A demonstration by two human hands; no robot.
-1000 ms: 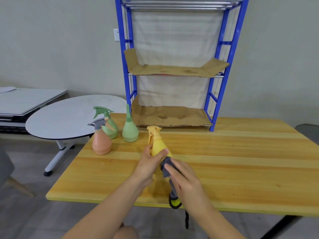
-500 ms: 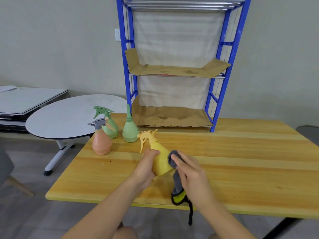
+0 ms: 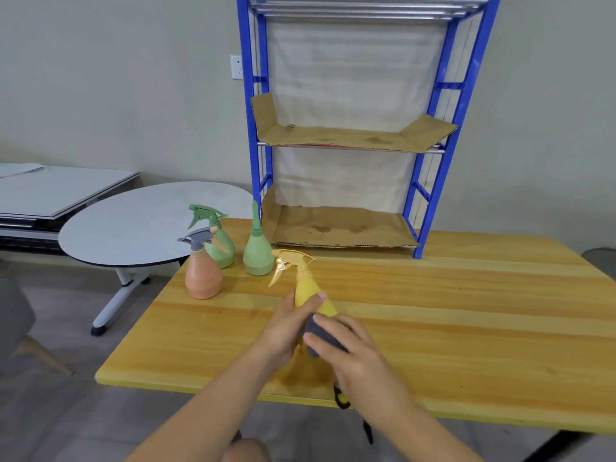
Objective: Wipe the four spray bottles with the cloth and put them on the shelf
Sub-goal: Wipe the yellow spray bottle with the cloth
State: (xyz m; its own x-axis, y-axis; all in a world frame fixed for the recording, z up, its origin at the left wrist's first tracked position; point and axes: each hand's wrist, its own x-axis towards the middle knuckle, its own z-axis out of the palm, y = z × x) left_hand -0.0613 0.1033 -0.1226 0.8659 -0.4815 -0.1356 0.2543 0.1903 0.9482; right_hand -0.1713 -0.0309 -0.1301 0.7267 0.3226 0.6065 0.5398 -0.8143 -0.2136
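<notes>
My left hand [image 3: 286,331] grips the yellow spray bottle [image 3: 306,288] around its body, tilted with its nozzle pointing away to the left, above the wooden table [image 3: 450,315]. My right hand [image 3: 360,355] presses the grey cloth [image 3: 316,330] against the bottle's lower body; the cloth's yellow-and-black end hangs below my wrist. Three other bottles stand at the table's far left: an orange one [image 3: 202,275] with a grey trigger, a green trigger bottle [image 3: 218,241] behind it, and a green one with a thin spout [image 3: 257,251]. The blue shelf [image 3: 430,181] stands at the back, its cardboard-lined levels bare.
A round grey side table [image 3: 133,225] stands to the left of the wooden table, with a flat grey table [image 3: 60,191] behind it. A chair edge [image 3: 13,315] shows at far left. A wall socket [image 3: 236,66] sits beside the shelf frame.
The yellow bottle has turned so its nozzle points left and tilted further away. My right hand with the cloth has slid back down from the bottle's side to its lower body.
</notes>
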